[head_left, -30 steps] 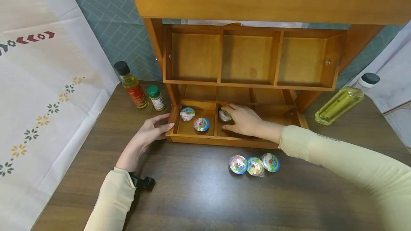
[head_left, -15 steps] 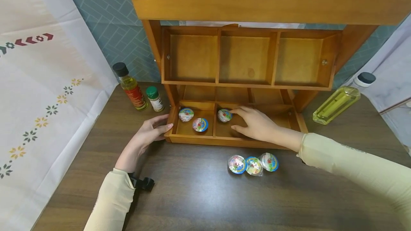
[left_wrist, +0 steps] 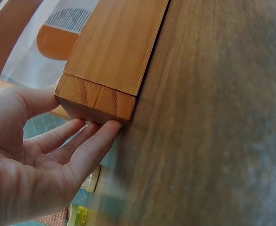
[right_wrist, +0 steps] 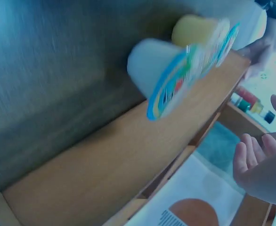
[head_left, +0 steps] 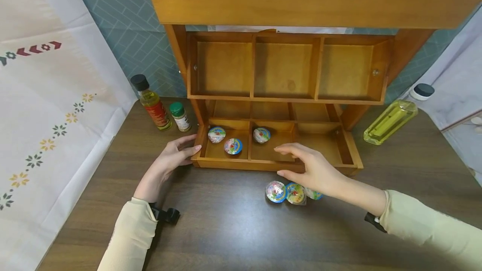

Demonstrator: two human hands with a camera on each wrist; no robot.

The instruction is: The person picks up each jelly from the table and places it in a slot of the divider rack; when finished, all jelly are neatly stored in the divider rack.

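1. Three small cups (head_left: 276, 191) with printed lids are close together in a row on the brown table (head_left: 233, 237), in front of the bottom tray (head_left: 226, 164); the right hand partly hides the rightmost one.
2. Two more cups (head_left: 233, 146) are in the tray's left compartment, one near its back left corner, the other nearer the divider.
3. One further cup (head_left: 261, 135) is in the middle compartment, near the back, close to the left divider.
4. Right hand (head_left: 314, 166): its fingers are loosely bent, spread from the thumb and holding nothing; from the head, it appears between the middle compartment and the row of cups.
5. Left hand (head_left: 174, 154): it grips the tray's left front corner, thumb on one face and fingertips on another.
6. Above the bottom tray, the wooden rack (head_left: 293, 3) bears a middle tray (head_left: 285, 68) divided into three compartments.
7. Left of the rack, a black-capped bottle (head_left: 156, 110) stands beside a green-lidded jar (head_left: 180, 118); to its right is a bottle of yellow liquid (head_left: 390, 122).
8. Both arms wear pale sleeves (head_left: 129, 231).
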